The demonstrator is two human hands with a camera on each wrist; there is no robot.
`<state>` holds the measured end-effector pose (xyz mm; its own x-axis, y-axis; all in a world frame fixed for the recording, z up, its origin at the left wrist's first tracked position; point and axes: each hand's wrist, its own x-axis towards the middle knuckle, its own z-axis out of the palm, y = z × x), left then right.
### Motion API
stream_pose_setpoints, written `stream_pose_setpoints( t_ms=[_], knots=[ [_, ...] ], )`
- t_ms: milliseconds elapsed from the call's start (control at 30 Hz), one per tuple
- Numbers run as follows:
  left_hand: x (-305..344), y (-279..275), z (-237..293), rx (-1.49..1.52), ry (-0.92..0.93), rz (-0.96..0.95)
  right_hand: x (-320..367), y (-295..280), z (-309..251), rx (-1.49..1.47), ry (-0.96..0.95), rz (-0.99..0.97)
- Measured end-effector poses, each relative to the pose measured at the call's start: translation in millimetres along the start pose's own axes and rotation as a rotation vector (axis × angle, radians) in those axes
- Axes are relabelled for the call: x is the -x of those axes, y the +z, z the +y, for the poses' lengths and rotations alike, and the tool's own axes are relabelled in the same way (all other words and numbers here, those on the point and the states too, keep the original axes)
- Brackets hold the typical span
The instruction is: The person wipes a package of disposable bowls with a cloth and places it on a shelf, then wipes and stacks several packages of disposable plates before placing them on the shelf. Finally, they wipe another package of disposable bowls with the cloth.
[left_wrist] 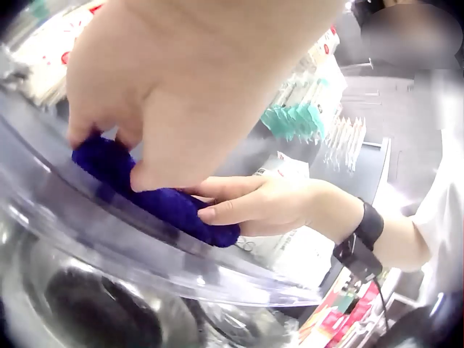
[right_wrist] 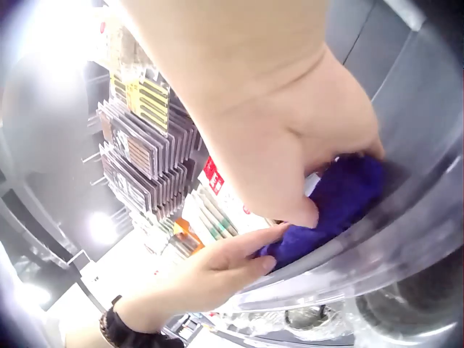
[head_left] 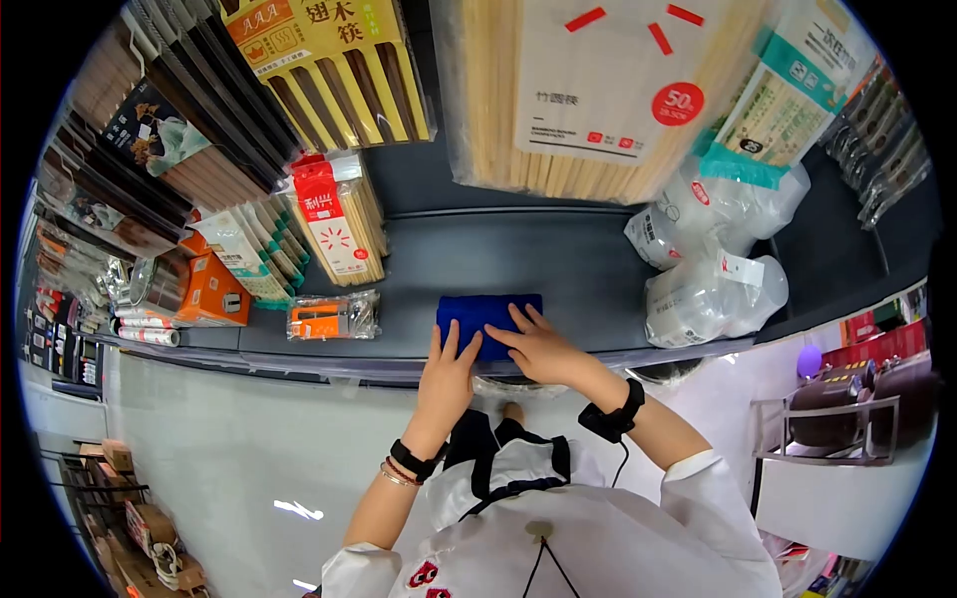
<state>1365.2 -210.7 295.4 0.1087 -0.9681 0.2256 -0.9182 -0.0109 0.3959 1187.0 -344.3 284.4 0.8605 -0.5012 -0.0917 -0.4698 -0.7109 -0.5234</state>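
Note:
A folded blue cloth (head_left: 488, 311) lies on the dark shelf near its front edge, its fuzzy surface showing in both wrist views. My left hand (head_left: 446, 381) rests on the cloth's left part, fingers spread and mostly straight. On the right part lies my right hand (head_left: 543, 349), its fingers likewise spread over the top. In the left wrist view, the left thumb touches the side of the cloth (left_wrist: 177, 210), while the right hand (left_wrist: 272, 206) reaches its far end. The right wrist view has the left hand (right_wrist: 217, 268) at the cloth's other end.
A small orange packet (head_left: 332, 316) and bagged chopsticks (head_left: 339, 224) stand left of the cloth. Wrapped clear plastic cups (head_left: 713, 299) are at the right. A large chopstick pack (head_left: 588, 100) hangs above. A clear strip (head_left: 299, 361) runs along the shelf's front edge.

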Motion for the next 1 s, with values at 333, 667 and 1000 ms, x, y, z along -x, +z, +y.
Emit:
stream_pose_setpoints(
  t_ms=[333, 667, 1000],
  knots=[
    [-101, 14, -117, -0.132, -0.135, -0.133, -145, -17, 3, 0.108, 0.007, 0.071],
    [-180, 20, -125, -0.244, -0.388, -0.333, -248, 3, 55, 0.088, 0.016, 0.201],
    [-230, 75, -141, 0.215, 0.038, -0.029, -179, -14, 98, 0.186, -0.177, 0.859]
  ],
)
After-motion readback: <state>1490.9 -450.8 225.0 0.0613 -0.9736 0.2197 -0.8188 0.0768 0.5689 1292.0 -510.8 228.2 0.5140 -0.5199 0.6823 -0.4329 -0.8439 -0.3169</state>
